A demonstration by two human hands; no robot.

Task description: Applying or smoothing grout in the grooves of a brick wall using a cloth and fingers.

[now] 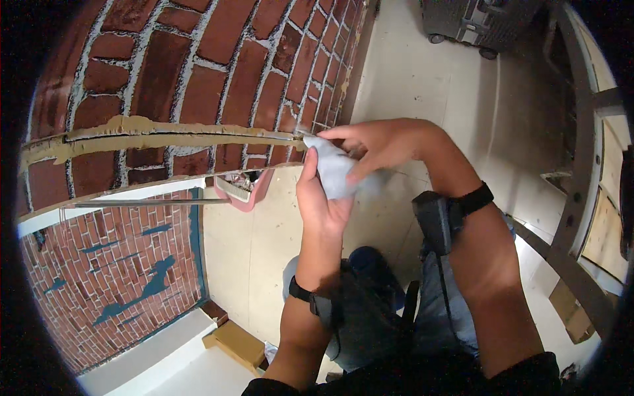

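My left hand (pixel 321 203) is wrapped round a crumpled pale blue-grey piece (pixel 335 173) that looks like soft cloth, its thumb on the near-left side. On the cloth's right side, my right hand (pixel 389 148) presses with its thumb and bent fingers. Its index finger points left, to the end of a seam. That seam is a dark slit bordered by tan tape-like strips (pixel 178 135), running across a red brick-patterned surface (pixel 211 79). The cloth's upper tip touches or nearly touches the seam's right end. Slight blur softens the cloth's right edge.
A pink bin (pixel 256 195) stands under the surface's edge. Brick-patterned panelling (pixel 132 264) and a cardboard box (pixel 238 344) are at lower left. A dark wheeled suitcase (pixel 479 26) stands at the far right on the tiled floor (pixel 403 72), and a metal frame (pixel 571 224) along the right.
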